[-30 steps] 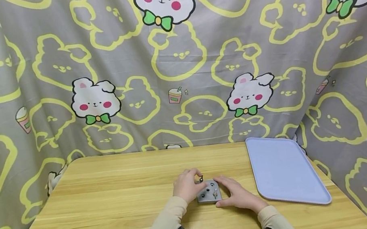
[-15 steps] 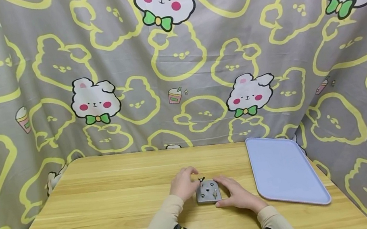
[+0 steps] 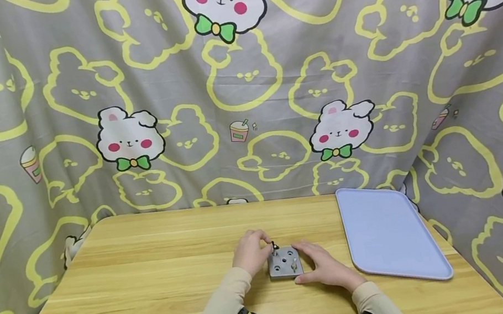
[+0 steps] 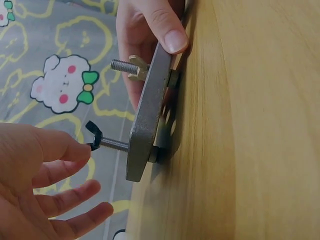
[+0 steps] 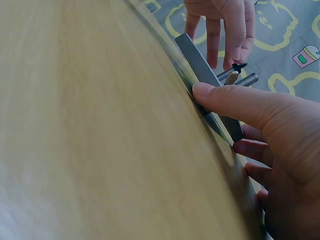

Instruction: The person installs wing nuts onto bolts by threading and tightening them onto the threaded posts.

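Note:
A grey metal plate point(image 3: 285, 271) with holes lies on the table between both hands. Two bolts stand up through it, one with a black wing nut point(image 4: 94, 131) near its tip, the other with a brass wing nut point(image 4: 138, 68) further down its thread. Thumb and index finger of the left hand point(image 3: 250, 253) pinch the black wing nut at the plate's far left corner, other fingers spread. The right hand point(image 3: 325, 266) grips the plate's right side, its thumb point(image 5: 220, 97) on the near edge and its fingers at the far side.
A pale blue tray point(image 3: 391, 233) lies at the right of the wooden table point(image 3: 153, 286). Behind the table hangs a grey patterned curtain point(image 3: 194, 178). Each wrist wears a small black camera.
The left hand drew back slightly left off the plate, uncovering more of its face, and the black wing nut turned. The right hand kept its hold.

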Demonstrator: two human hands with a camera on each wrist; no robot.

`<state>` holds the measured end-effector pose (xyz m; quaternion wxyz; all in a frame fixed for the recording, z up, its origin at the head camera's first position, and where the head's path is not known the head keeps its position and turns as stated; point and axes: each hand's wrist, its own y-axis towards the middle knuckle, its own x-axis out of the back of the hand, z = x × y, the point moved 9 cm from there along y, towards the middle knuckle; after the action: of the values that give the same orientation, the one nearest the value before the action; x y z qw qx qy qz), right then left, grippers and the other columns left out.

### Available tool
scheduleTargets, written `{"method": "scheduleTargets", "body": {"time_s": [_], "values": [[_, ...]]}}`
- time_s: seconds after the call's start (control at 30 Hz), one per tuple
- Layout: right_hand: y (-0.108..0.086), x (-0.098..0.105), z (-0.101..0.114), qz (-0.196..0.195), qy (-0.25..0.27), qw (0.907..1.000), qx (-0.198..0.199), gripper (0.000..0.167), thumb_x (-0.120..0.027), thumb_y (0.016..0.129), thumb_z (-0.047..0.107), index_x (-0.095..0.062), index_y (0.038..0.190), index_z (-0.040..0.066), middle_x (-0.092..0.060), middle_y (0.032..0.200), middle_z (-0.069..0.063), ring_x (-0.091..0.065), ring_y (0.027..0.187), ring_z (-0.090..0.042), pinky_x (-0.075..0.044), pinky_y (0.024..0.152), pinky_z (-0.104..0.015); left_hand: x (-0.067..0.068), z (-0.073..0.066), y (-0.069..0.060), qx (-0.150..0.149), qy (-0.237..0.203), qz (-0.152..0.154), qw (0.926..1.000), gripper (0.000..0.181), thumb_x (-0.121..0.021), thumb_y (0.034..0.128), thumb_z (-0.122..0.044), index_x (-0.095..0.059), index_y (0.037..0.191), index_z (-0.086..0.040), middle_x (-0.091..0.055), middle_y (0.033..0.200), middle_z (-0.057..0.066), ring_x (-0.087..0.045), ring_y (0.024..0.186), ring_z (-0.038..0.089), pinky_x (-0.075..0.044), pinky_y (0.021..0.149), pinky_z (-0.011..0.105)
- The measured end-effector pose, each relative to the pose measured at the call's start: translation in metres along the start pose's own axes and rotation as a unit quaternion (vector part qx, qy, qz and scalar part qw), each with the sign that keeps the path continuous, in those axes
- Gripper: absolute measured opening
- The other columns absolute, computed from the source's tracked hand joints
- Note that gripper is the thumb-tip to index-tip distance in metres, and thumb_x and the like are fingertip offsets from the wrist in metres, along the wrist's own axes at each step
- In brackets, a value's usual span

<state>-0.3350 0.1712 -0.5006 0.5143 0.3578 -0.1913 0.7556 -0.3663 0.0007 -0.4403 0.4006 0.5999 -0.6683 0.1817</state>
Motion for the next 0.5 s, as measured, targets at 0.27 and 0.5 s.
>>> {"method": "scheduleTargets", "body": {"time_s": [0.27,0.5], "values": [[0.000,0.000,0.001,0.004,0.005,1.0000,-0.007,0.089,-0.079,0.078,0.042,-0.038,0.148,0.006,-0.036,0.154,-0.023,-0.023,0.145,-0.045,-0.020,0.114,-0.069,-0.013,-0.004,-0.003,-0.026,-0.065,0.081,0.9942,0.023,-0.069,0.0825,-0.010,-0.069,0.105,-0.012,-0.064,0.121,0.017,-0.060,0.111,0.032,-0.050,0.095,0.051],[-0.001,0.000,0.002,0.006,0.005,0.9999,-0.007,0.089,-0.079,0.078,0.042,-0.037,0.149,0.006,-0.036,0.154,-0.023,-0.023,0.145,-0.045,-0.020,0.114,-0.069,-0.016,-0.002,-0.002,-0.034,-0.076,0.091,0.9924,0.025,-0.069,0.0827,-0.013,-0.068,0.107,-0.011,-0.065,0.120,0.017,-0.059,0.116,0.036,-0.049,0.097,0.054]]}}
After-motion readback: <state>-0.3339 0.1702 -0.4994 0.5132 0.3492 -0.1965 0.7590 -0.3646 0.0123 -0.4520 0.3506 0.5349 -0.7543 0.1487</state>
